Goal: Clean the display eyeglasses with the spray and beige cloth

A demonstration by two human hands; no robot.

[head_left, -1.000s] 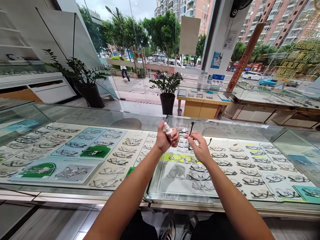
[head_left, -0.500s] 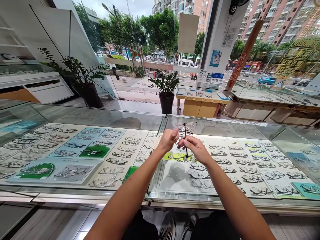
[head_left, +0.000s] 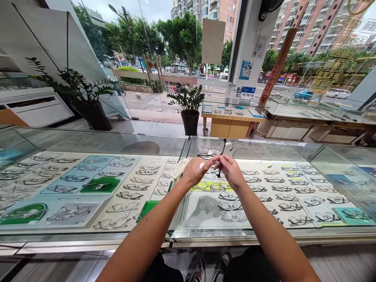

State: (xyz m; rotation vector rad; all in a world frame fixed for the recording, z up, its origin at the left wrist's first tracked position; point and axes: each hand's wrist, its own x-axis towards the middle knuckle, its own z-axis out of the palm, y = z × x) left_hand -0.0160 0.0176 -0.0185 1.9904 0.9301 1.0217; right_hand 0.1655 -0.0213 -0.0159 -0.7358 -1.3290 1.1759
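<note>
Over the glass counter, a pair of dark-framed eyeglasses (head_left: pixel 223 148) is in my right hand (head_left: pixel 231 171), whose thumb and fingers pinch the frame. My left hand (head_left: pixel 195 171) is closed, its fingertips meeting the right ones at the glasses. A cream cloth (head_left: pixel 179 168) sticks out at the outer side of my left hand, and a small white patch shows by its thumb. The left fingers hide part of the lenses. Below both hands, more spectacle frames (head_left: pixel 230 196) lie in rows under the glass.
Glass display counters (head_left: pixel 138 231) run across in front of me, with a joint between two of them left of my hands. A green card (head_left: pixel 148 210) lies inside. Beyond stand a potted plant (head_left: pixel 190 121), a small wooden table (head_left: pixel 232 127) and tall windows.
My left thumb has come down from its raised position, and the left fingers have moved right to meet the right hand. The glasses have turned a little. The view has shifted slightly.
</note>
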